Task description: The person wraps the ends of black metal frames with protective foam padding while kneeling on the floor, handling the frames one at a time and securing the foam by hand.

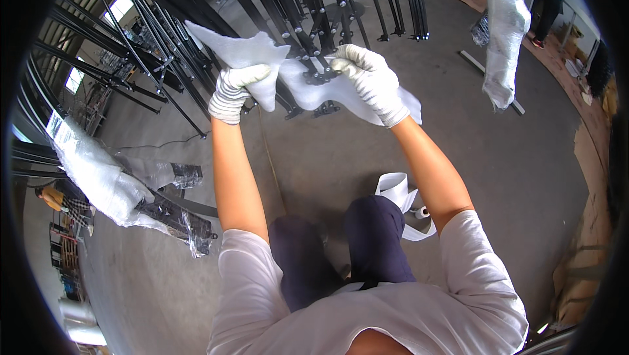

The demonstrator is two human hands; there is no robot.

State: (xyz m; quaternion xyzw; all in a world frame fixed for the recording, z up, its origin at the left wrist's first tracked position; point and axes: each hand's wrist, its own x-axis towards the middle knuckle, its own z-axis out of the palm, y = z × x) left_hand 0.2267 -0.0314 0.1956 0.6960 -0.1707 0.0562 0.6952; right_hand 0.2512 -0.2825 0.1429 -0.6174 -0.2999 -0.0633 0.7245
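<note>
Both my hands wear white knit gloves and are raised ahead of me. My left hand [236, 91] is closed on a white foam sheet [247, 50], whose pointed ends stick out above and below the fist. A wavy length of the same white foam [321, 93] hangs below my right hand [370, 80]. The right fingers are pinched at its upper edge, beside a black metal frame part [320, 73]. Whether the two foam parts are one piece cannot be told. Several black frames with tubular legs [275, 1] stand just beyond my hands.
A loose white foam strip [394, 188] and a small roll [421, 212] lie on the floor by my knee. Film-wrapped bundles stand at left [105, 171] and right [504, 34]. A metal bar [472, 63] rests on the floor. Another person [547, 1] stands far right; one more [56, 199] far left.
</note>
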